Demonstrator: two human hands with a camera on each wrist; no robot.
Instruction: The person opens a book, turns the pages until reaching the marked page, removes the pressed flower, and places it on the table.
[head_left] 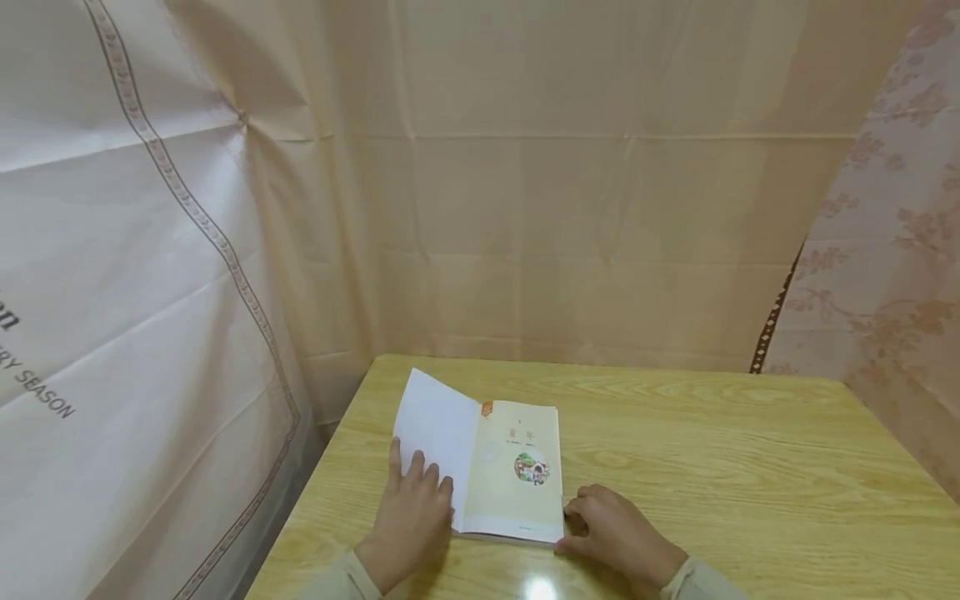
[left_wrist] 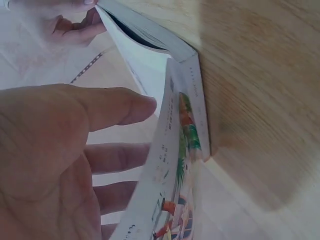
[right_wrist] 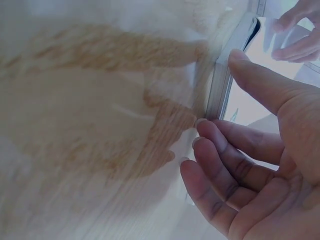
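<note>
1. A book [head_left: 510,471] lies near the front left part of the wooden tabletop [head_left: 712,467], with its front cover [head_left: 435,433] lifted and tilted up to the left, so the title page with a small round picture faces up.

2. The left hand [head_left: 412,508] presses straight fingers against the raised cover from the inside; its grip is wide and flat, holding nothing. In the left wrist view the fingers [left_wrist: 115,107] lie beside the printed outer face of the cover, not curled round it.

3. The right hand [head_left: 611,525] sits at the near right corner of the book. In the right wrist view its thumb lies on the top edge of the pages and its fingertips [right_wrist: 202,125] touch the page block [right_wrist: 220,95] from the side: a narrow, loose grip on that corner rather than a firm hold.

4. Judged from this, the cover could spring back shut if the left hand's flat fingers slip, since nothing clamps it.

5. The book could also slide or turn on the smooth tabletop if the left hand pushes sideways harder than the right hand's light touch can resist.

6. Pressing the cover too far back could crease the spine.

7. Draped cloth [head_left: 562,192] hangs behind and at both sides.
</note>
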